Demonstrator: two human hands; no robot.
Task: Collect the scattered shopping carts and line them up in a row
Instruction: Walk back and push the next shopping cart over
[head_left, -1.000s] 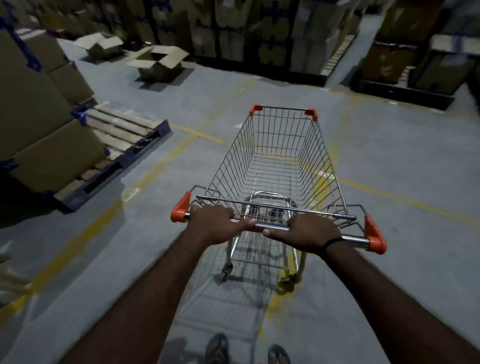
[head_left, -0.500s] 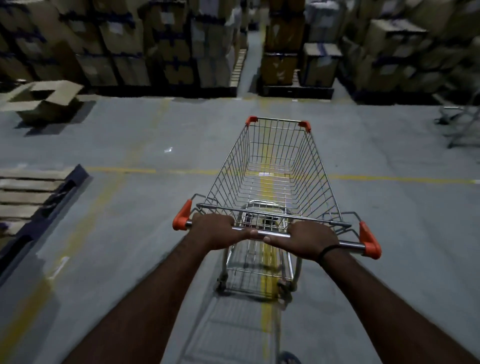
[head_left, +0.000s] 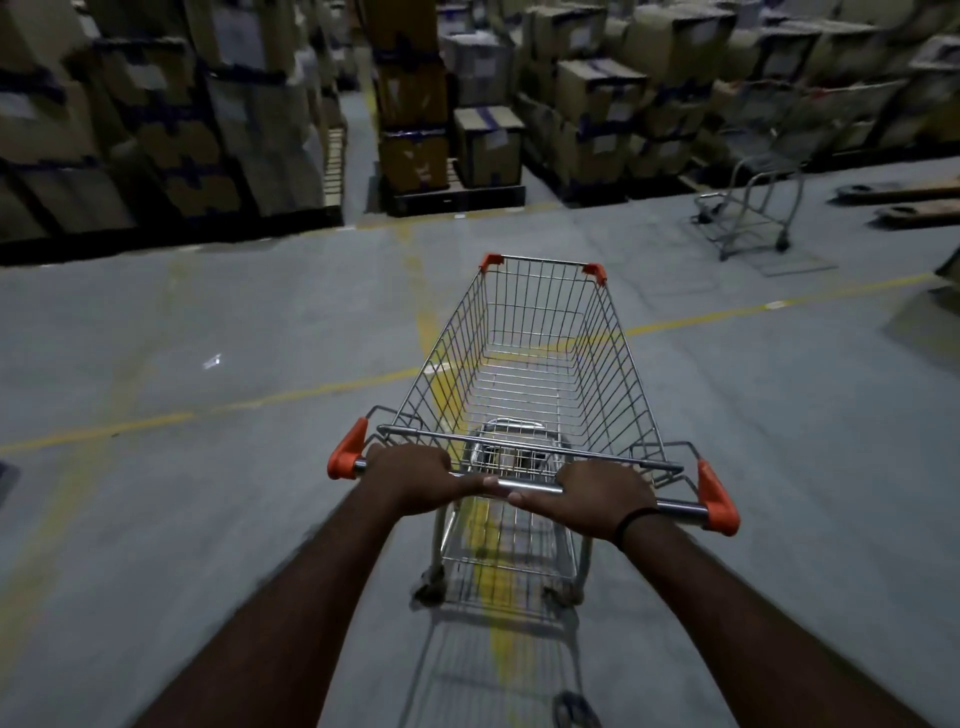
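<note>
A wire shopping cart (head_left: 618, 364) with orange corner caps stands right in front of me, its basket empty. My left hand (head_left: 415, 480) and my right hand (head_left: 597, 499) both grip its chrome handle bar, thumbs nearly meeting at the middle. A black band circles my right wrist. A second shopping cart (head_left: 763, 171) stands at the far right beside the stacked boxes, dim and blurred, turned sideways to me.
Tall stacks of cardboard boxes (head_left: 234, 114) on pallets line the back, with a narrow aisle (head_left: 358, 130) between them. Yellow floor lines (head_left: 291, 395) cross the grey concrete. Pallet jack forks (head_left: 909, 200) lie at the far right. A dark object (head_left: 930, 317) sits at the right edge.
The cart and I have swung to the right: the wooden pallet and open boxes on the left have left the view, and the second cart at the right has come closer.
</note>
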